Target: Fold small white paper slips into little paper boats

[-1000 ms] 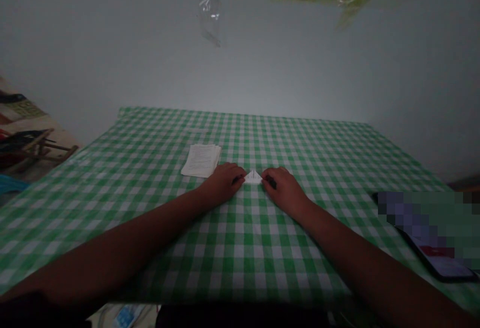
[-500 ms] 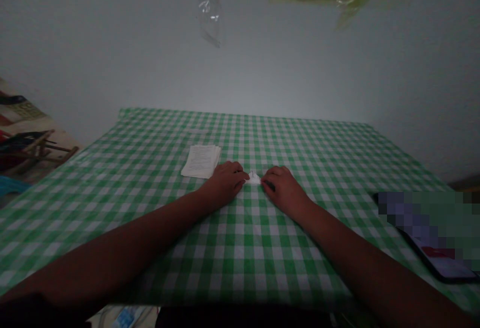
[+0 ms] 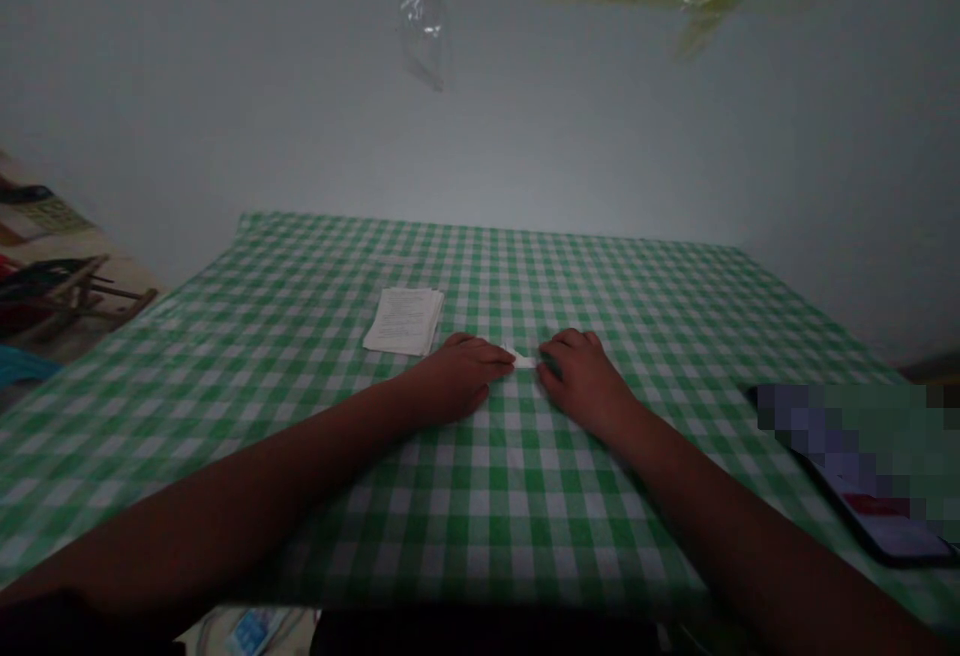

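A small piece of folded white paper (image 3: 526, 362) lies on the checked tablecloth between my hands, partly covered by fingers. My left hand (image 3: 466, 374) rests flat over the paper's left part, fingers stretched out to the right and pressed on it. At the paper's right end, my right hand (image 3: 576, 368) has its fingers curled, with the thumb and fingertips around the tip of the paper. Just behind my left hand sits a stack of printed paper sheets (image 3: 405, 321), its edges slightly uneven.
A green and white checked tablecloth (image 3: 480, 526) covers the table, which stands against a pale wall (image 3: 495, 136). A dark-edged phone (image 3: 892, 526), partly blurred out, lies at the right. Wooden furniture (image 3: 90, 286) and a blue item (image 3: 22, 366) appear beyond the left edge.
My left hand has slid right along the paper and its fingers have straightened, covering more of it. My right hand has shifted slightly right. Less of the paper shows.
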`<state>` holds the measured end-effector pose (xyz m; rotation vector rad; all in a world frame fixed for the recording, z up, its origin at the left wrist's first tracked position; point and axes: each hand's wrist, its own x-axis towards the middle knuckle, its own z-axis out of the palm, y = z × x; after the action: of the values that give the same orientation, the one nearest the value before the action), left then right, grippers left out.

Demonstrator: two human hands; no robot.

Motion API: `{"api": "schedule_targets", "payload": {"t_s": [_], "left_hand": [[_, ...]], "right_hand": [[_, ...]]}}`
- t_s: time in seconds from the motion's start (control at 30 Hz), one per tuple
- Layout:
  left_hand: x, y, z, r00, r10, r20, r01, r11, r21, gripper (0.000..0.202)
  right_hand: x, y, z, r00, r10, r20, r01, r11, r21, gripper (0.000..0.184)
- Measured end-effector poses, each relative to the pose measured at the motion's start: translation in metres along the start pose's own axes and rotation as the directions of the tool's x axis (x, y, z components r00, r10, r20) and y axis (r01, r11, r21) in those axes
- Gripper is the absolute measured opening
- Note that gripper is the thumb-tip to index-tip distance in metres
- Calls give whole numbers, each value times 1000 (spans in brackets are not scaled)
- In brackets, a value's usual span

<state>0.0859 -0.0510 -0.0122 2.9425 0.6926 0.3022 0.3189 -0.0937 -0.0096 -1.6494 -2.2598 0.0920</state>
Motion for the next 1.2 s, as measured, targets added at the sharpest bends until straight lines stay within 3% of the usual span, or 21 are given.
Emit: {"api": "schedule_targets", "payload": {"t_s": [0.33,1.2], "left_hand": [[-1,1,-3,1000,-9,8,9,999,-47,47],[-2,0,-2,999,38,-27,-39,998,-45,48]], "right_hand": [[0,2,10,997,9,-75,5,984,179,18],[6,0,13,990,123,-65,-79,880,468,10]]}}
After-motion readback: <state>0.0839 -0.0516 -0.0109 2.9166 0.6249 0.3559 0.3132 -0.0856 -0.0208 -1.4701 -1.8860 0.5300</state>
